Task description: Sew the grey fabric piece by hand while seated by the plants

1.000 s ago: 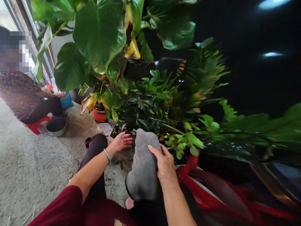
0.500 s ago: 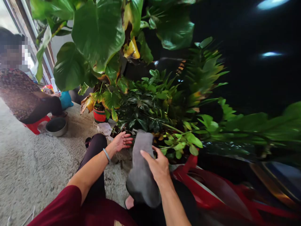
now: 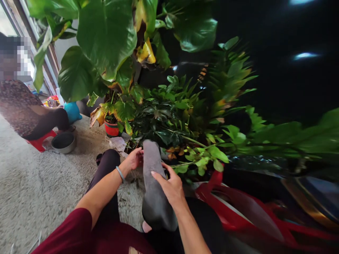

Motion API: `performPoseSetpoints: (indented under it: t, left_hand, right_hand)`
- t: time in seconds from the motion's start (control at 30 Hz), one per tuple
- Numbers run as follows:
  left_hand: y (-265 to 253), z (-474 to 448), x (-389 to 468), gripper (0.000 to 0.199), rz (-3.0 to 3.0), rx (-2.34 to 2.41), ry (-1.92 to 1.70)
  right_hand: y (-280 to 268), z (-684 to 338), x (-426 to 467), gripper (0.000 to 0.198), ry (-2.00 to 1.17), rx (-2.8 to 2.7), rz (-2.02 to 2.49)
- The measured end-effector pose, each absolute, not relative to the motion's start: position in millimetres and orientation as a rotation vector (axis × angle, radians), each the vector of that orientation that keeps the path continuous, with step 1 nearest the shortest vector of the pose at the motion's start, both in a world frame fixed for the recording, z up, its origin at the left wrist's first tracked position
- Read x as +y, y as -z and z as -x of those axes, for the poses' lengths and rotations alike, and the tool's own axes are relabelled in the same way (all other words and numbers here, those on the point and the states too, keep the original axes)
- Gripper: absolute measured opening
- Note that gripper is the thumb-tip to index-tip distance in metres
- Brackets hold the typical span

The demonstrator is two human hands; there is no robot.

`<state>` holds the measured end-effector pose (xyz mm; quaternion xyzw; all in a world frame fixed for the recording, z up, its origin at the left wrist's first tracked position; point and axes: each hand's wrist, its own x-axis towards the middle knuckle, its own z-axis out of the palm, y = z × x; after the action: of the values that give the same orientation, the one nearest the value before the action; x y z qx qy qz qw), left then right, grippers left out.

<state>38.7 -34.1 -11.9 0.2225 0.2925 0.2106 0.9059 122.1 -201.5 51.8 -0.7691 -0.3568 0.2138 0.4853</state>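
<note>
Since the frame half a second ago, the grey fabric piece (image 3: 151,192) has shifted left at its far end and now reaches the left hand (image 3: 135,158). Against the frame a second ago, it also presents a narrower face, turned more edge-on.

Right hand (image 3: 171,187): grasping the piece along its right side, thumb laid on the upper face, fingers passing behind the edge. This hold is unchanged in kind; the hand itself has come left with the fabric.

Left hand: previously spread, palm up and apart from the piece; now the fingers are curled inward at the far left edge of the fabric. The fingertips are partly hidden, so whether they grip or merely touch cannot be told.

Position of the piece: between the two hands, above the person's lap, its near end over the dark trousers.

Assessment: handling appears to pass from one hand towards two, with the right hand judged to carry the main hold.

Surroundings: a red bag (image 3: 208,194) at right, green plants (image 3: 106,38) beyond, a red pot (image 3: 111,130) far left of centre, and a seated co-worker (image 3: 16,106) beside a grey basin (image 3: 65,149).
</note>
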Motion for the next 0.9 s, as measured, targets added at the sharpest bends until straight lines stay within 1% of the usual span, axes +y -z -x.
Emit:
performPoseSetpoints:
  t: [0.1,0.17,0.23,0.33,0.47,0.57,0.67,0.8,0.9]
  left_hand:
    - [11,-39,-33,0.035,-0.467,0.617,-0.412]
    - [10,-38,-34,0.037,-0.455,0.604,-0.417]
    - [9,-36,-34,0.039,-0.446,0.607,-0.425]
    - [5,-33,-33,0.042,-0.448,0.629,-0.460]
    - [3,-32,-34,0.043,-0.451,0.617,-0.437]
    - [5,-33,-37,0.041,-0.448,0.621,-0.457]
    - [6,-37,-39,0.040,-0.426,0.599,-0.456]
    - [2,-40,-41,0.044,-0.382,0.469,-0.432]
    - [-2,-38,-42,0.048,-0.346,0.496,-0.457]
  right_hand:
    - [-55,-120,-195,0.072,-0.408,-0.814,1.851]
    - [-44,-108,-193,0.080,-0.422,-0.811,1.856]
    - [-25,-93,-195,0.084,-0.481,-0.801,1.875]
    - [6,-76,-202,0.081,-0.569,-0.716,1.923]
    - [28,-74,-209,0.064,-0.694,-0.680,1.920]
    - [20,-84,-209,0.060,-0.707,-0.665,1.885]
    - [-6,-96,-201,0.062,-0.606,-0.695,1.909]
    - [-43,-99,-185,0.063,-0.437,-1.003,1.897]
    - [-52,-93,-177,0.065,-0.356,-1.097,1.893]
